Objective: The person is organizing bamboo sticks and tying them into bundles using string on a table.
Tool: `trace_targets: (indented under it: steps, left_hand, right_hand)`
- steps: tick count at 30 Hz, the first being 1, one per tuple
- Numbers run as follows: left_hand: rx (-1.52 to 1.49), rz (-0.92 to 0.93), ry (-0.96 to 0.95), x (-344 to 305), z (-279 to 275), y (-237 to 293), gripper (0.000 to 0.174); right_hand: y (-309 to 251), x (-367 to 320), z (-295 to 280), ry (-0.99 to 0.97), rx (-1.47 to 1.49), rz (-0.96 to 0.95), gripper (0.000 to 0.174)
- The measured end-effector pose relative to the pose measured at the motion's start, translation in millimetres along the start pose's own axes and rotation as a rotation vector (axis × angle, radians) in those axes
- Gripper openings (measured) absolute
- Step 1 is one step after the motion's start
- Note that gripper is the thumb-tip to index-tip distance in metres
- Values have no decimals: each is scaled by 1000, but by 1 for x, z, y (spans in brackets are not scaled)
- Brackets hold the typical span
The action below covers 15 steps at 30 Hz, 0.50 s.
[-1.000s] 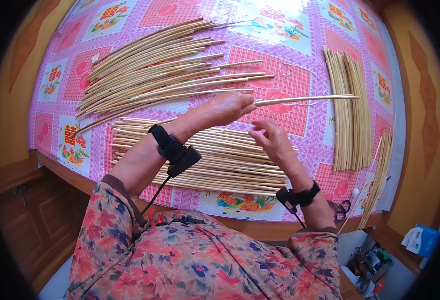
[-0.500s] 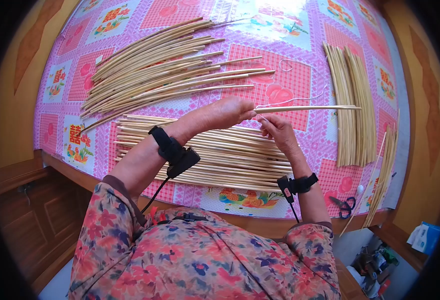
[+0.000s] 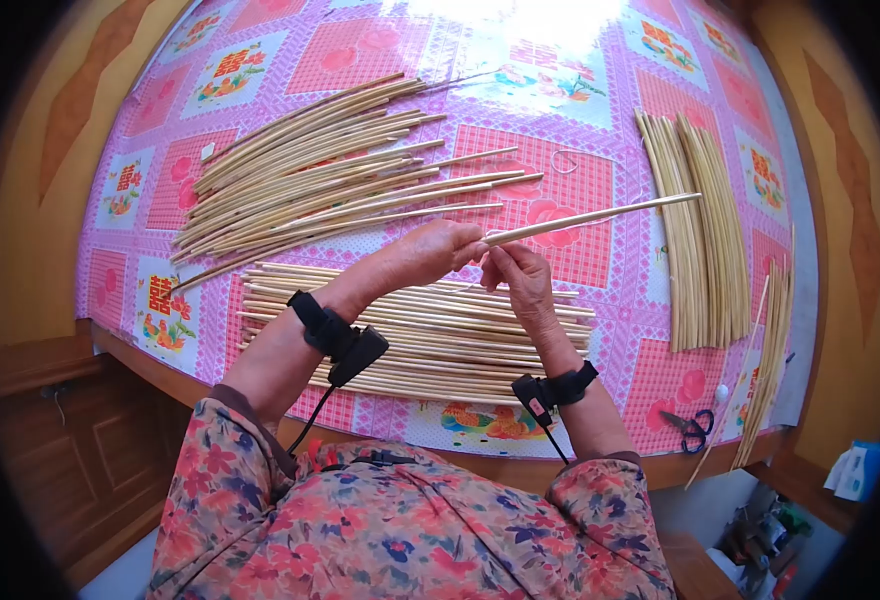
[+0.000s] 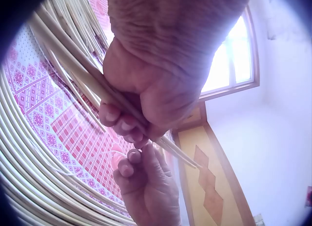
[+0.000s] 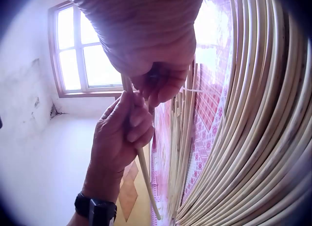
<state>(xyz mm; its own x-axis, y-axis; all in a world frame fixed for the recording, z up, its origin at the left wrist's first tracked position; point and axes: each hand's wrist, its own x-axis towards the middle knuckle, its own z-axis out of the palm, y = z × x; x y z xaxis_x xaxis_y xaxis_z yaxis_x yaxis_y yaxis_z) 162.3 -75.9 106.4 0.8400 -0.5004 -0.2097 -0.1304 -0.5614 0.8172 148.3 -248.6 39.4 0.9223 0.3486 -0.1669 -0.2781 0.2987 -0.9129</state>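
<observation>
Holding one long thin stick (image 3: 590,215) up off the tabletop (image 3: 560,60), pretty much dead centre of the head view. Its near end sits in the left hand (image 3: 440,250), and the rest slants up and to the right until the tip ends over the bundle of sticks (image 3: 705,250) on the right side of the frame. The right hand (image 3: 520,280) is just right of the left one, touching it, right at that near end.

Directly under both hands there's a flat pile of sticks (image 3: 410,335) running left to right, close to the tabletop's front edge by the person's flowery sleeves. A bigger fanned-out pile (image 3: 330,170) fills the upper left. Another thin bundle (image 3: 770,340) hugs the right edge, with scissors (image 3: 688,428) down in the lower right corner near the front edge. The open bit of pink cloth is the patch between the fanned pile and the right bundle, under the raised stick, where a small wire loop (image 3: 563,162) lies.

The left wrist view shows the left hand's fingers (image 4: 124,126) curled tight round the stick. The right hand's fingertips (image 5: 158,87) are bunched together right beside the stick's end, but I can't tell whether they actually pinch the stick or just sit against it.
</observation>
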Motion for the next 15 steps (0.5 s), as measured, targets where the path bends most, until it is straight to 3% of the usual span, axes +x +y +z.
trace_targets:
  steps: [2,5,7,10,12,15]
  left_hand:
    - [-8,-7,2,-2,1,-4,24]
    - [-96,10,80,-7,1,-6,28]
    - [-320,-1,89,-11,-9,-1,28]
    - [-443,-7,80,-22,-29,7,26]
    - [-512,-11,118,-30,-44,11,25]
    - [-436,-5,103,-43,-51,12,26]
  right_hand:
    - [2,-1,0,-39,-338,-88,17]
    - [2,-2,-1,-3,-441,-22,16]
    - [3,-1,-11,-2,-528,14,17]
    - [5,-1,-41,139,-686,102,18]
    - [9,-4,-64,207,-1074,-222,19]
    - [-17,-18,-67,296,-1335,-124,17]
